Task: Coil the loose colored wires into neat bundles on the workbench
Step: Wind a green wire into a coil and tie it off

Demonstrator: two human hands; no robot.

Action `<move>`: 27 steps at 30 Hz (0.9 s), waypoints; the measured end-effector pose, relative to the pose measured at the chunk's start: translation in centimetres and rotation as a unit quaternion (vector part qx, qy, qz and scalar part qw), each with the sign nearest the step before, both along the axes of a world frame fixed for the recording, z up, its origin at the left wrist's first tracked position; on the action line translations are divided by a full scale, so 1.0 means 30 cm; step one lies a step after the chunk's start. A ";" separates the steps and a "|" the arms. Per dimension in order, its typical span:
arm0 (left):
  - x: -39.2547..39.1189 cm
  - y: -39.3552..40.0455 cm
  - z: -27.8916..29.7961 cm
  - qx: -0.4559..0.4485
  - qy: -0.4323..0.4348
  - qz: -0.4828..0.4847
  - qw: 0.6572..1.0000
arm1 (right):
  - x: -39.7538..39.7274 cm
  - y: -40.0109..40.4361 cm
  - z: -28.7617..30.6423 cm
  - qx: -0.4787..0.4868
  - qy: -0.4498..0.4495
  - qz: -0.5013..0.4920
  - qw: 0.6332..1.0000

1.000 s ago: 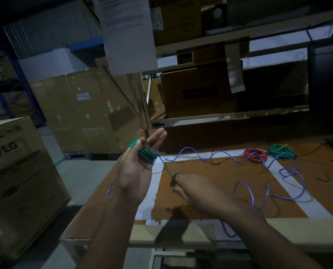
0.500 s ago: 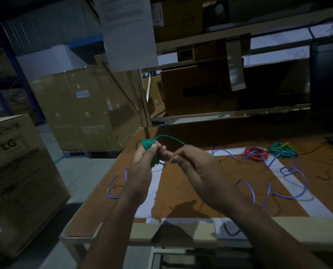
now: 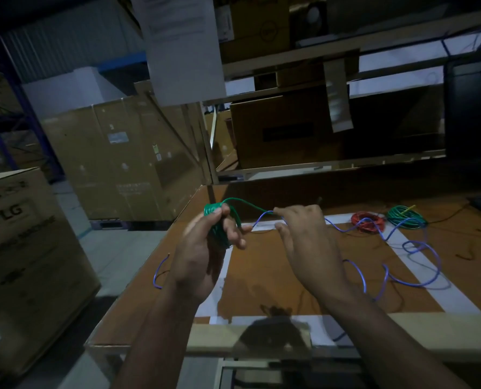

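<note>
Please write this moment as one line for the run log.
left hand: holds green coil | right hand: pinches its loose end | blue wire: uncoiled

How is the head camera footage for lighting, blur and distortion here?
Head view: dim overall; shelves and upper corners nearly black; wide-angle bending at the edges; hands cast a dark shadow on the workbench; green coil in the left hand is readable; right hand slightly soft.

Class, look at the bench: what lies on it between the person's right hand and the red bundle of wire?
In the head view, only the loose blue wire snakes from behind the right hand toward the red bundle, across the bench.
</note>
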State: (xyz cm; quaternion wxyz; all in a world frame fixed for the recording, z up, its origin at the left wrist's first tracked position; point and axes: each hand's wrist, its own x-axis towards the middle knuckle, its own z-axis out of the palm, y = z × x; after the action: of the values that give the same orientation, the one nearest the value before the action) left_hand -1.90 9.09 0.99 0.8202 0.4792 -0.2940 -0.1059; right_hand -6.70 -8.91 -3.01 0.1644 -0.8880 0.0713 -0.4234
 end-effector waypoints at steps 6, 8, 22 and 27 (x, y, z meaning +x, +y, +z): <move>-0.016 -0.011 0.034 -0.150 0.080 -0.081 0.982 | 0.026 0.045 -0.066 -0.057 0.079 0.057 0.994; -0.010 -0.019 0.034 -0.146 0.052 -0.082 0.984 | 0.026 0.081 -0.081 -0.084 0.098 0.085 0.988; 0.007 -0.012 -0.070 0.257 -0.208 0.127 0.935 | -0.082 0.067 0.066 -0.145 -0.075 0.132 0.978; -0.034 -0.023 -0.041 0.214 -0.148 0.015 0.965 | -0.064 0.007 0.089 -0.022 -0.095 0.163 0.982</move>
State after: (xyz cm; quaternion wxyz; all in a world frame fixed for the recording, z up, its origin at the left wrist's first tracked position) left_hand -2.91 8.39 -0.25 0.6474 0.6584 -0.3750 -0.0819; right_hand -8.62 -8.68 -0.34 0.2180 -0.8470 -0.0998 -0.4744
